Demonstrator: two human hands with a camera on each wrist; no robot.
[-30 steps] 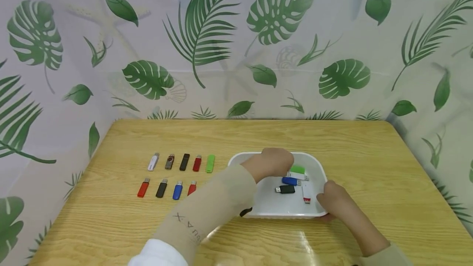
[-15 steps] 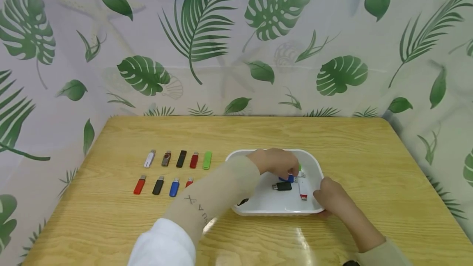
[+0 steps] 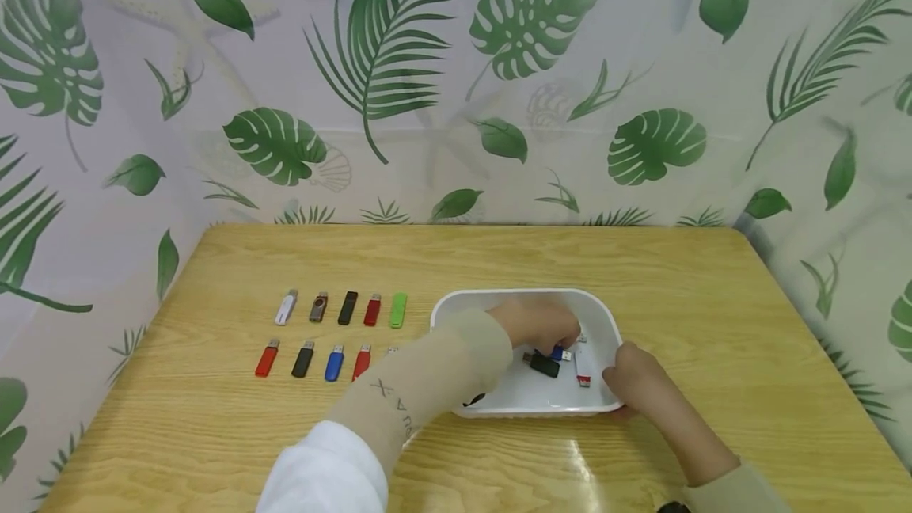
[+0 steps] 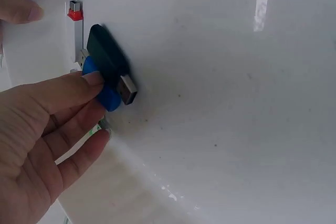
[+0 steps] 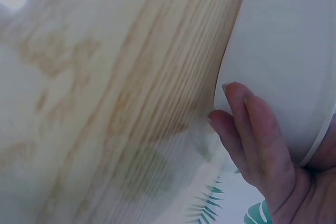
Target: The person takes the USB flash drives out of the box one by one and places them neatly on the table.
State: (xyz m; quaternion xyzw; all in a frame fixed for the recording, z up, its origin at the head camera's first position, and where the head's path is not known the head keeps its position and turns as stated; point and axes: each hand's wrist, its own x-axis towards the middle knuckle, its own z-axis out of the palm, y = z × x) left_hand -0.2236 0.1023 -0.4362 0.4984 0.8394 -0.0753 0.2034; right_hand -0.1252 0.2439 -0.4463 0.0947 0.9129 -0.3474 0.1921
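Inside the white plastic tub (image 3: 499, 407), my left hand (image 3: 540, 324) pinches a blue USB stick (image 4: 110, 98) between thumb and fingertips. A dark USB stick (image 4: 106, 52) lies right against the blue one, its metal plug bare. Just beyond sits a white USB stick with a red end (image 4: 75, 31). Metal and a bit of green show beneath the left fingers; the rest there is hidden. My right hand (image 3: 644, 378) grips the tub's right side, thumb at the rim and fingers (image 5: 265, 135) along the outer wall.
On the wooden table (image 3: 677, 275), left of the tub, USB sticks lie in two rows. The back row ends with a green stick (image 3: 398, 310); the front row starts with a red one (image 3: 267, 358). My left forearm covers part of the front row. Leaf-printed cloth (image 3: 427, 101) hangs behind.
My left hand has reached farther right and lower among the sticks, covering the green one in the tub. The black stick has turned slightly. The right hand keeps its grip on the tub.
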